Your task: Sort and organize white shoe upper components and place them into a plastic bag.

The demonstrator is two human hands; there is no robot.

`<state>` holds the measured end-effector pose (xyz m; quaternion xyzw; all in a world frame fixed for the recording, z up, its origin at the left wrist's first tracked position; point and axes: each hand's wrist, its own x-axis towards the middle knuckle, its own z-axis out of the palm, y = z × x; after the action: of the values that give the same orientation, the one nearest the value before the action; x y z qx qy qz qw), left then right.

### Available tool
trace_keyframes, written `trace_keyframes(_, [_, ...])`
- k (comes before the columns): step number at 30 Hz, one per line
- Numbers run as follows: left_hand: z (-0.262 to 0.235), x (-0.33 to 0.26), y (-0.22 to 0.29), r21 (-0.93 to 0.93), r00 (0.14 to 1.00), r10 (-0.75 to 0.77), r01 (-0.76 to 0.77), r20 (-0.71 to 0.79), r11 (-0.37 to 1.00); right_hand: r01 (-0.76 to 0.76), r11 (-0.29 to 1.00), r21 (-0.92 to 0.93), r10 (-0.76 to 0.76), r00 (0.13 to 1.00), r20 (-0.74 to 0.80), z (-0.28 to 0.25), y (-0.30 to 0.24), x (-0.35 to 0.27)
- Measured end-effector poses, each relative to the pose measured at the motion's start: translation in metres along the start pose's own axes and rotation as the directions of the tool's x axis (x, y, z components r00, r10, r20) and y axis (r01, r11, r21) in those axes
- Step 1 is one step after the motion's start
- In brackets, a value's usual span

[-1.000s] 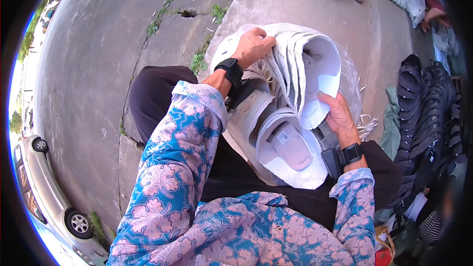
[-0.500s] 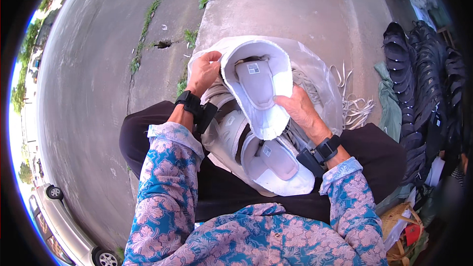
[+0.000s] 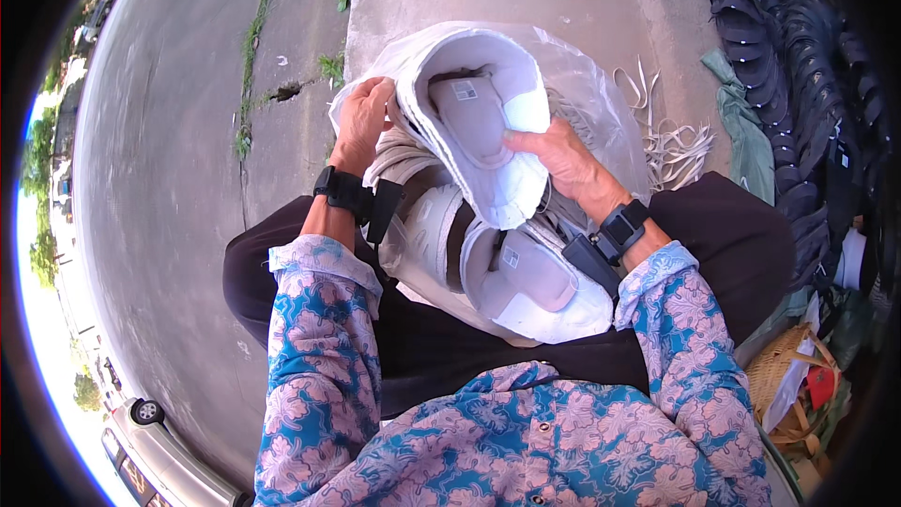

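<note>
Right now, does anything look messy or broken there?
Yes, two things. Pale strips lie in a loose tangle on the concrete, right of the clear plastic bag, unlike the layered white stack. Also, a ragged dark hole breaks the flat pavement on the left.

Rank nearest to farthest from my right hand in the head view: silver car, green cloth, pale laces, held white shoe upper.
1. White shoe upper, in the right hand
2. Pale laces, to the right
3. Green cloth, farther right
4. Silver car, lower left
</note>
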<state>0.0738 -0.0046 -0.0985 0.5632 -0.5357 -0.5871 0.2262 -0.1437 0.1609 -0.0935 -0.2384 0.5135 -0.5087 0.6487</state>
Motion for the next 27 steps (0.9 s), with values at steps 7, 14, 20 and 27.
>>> trace_keyframes(7, [0.039,-0.010,0.004,-0.006,0.989,0.044,-0.044,0.141,0.999,0.034,0.994,-0.105,-0.042,0.996,-0.079,-0.032,-0.040,-0.033])
trace_keyframes(14, [0.036,-0.030,0.047,0.681,0.572,0.820,-0.609,0.021,0.407,0.074,0.902,-0.426,-0.143,0.981,-0.133,-0.033,-0.018,-0.025])
trace_keyframes(20, [0.016,-0.017,0.057,0.942,0.795,0.575,-0.014,-0.192,0.334,0.149,0.887,-0.437,-0.197,0.978,-0.067,-0.031,-0.013,-0.027])
trace_keyframes(27, [-0.008,0.004,0.025,-0.023,0.953,0.281,-0.285,-0.114,0.958,0.200,0.791,-0.578,-0.272,0.962,-0.038,-0.021,-0.016,-0.029])
